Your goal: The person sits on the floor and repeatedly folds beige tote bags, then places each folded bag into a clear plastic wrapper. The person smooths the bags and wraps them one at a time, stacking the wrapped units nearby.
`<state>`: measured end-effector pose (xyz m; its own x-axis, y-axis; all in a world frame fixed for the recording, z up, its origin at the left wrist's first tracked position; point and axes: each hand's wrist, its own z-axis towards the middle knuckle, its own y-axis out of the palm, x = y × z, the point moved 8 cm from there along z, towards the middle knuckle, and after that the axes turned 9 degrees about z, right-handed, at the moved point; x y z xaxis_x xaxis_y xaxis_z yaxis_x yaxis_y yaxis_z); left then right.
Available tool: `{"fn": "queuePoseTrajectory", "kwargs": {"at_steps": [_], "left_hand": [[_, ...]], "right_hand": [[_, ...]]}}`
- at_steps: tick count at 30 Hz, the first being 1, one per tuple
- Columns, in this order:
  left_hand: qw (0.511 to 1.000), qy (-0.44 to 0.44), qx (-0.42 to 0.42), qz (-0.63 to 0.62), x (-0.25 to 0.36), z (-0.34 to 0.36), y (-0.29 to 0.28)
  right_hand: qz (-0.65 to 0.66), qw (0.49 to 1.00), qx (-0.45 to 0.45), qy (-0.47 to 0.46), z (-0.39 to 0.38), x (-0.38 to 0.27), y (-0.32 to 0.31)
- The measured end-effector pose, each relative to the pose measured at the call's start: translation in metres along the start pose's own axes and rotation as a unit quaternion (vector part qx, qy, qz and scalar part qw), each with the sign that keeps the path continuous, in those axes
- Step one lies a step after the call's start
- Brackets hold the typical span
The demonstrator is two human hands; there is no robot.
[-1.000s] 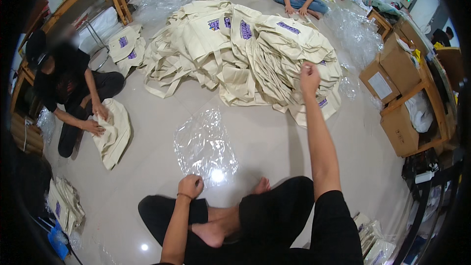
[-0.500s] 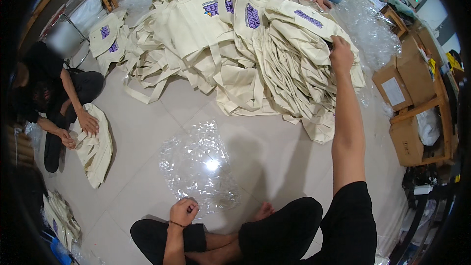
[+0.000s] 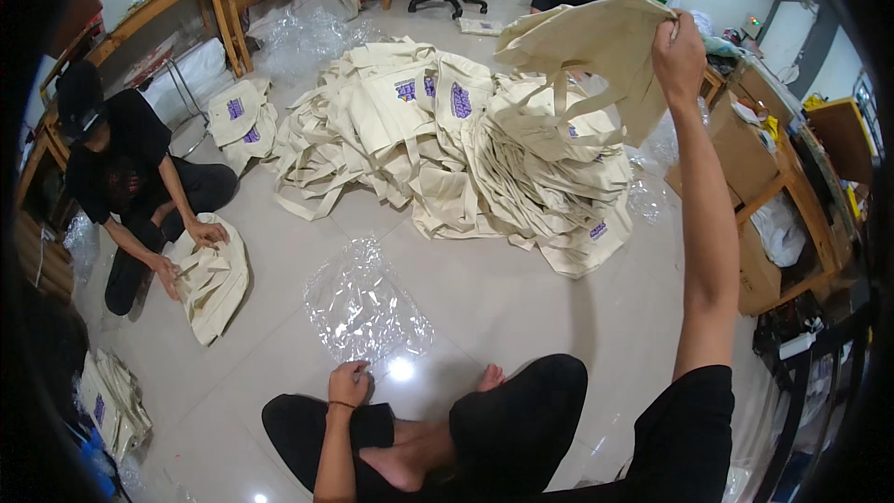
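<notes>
Clear plastic bag (image 3: 363, 303) lay flat and crinkled on the tile floor (image 3: 494, 317) before my crossed legs (image 3: 517, 419), tile showing through it. To my right, a wooden frame (image 3: 806, 289) held a brown carton (image 3: 759, 265) and a white plastic bag (image 3: 778, 228), contents hidden. Ahead: broad pile of cream cloth bags (image 3: 372, 121), some with purple prints showing. Right hand (image 3: 680, 54) was at arm's length, fingers clamped on the edge of one cream bag (image 3: 605, 33); it hung above the pile's right side, straps dangling, body spread to the left. Left hand (image 3: 347, 382) was low, fingers curled in, at the clear bag's near edge; could not tell whether they pinched it. At left, a seated co-worker (image 3: 121, 163) had both hands on another cream bag (image 3: 222, 289).
</notes>
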<state>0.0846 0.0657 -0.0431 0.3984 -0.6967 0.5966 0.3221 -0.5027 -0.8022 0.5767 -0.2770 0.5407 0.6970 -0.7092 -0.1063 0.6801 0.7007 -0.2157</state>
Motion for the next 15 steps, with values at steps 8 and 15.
{"fn": "queuePoseTrajectory", "kwargs": {"at_steps": [8, 15], "left_hand": [[0.86, -0.116, -0.173, -0.465, 0.122, -0.033, 0.044], [0.56, -0.023, -0.221, -0.798, 0.275, -0.078, 0.061]], "right_hand": [[0.288, 0.915, -0.053, 0.277, -0.019, -0.066, -0.134], [0.489, 0.691, 0.072, 0.528, -0.283, -0.081, -0.173]]}}
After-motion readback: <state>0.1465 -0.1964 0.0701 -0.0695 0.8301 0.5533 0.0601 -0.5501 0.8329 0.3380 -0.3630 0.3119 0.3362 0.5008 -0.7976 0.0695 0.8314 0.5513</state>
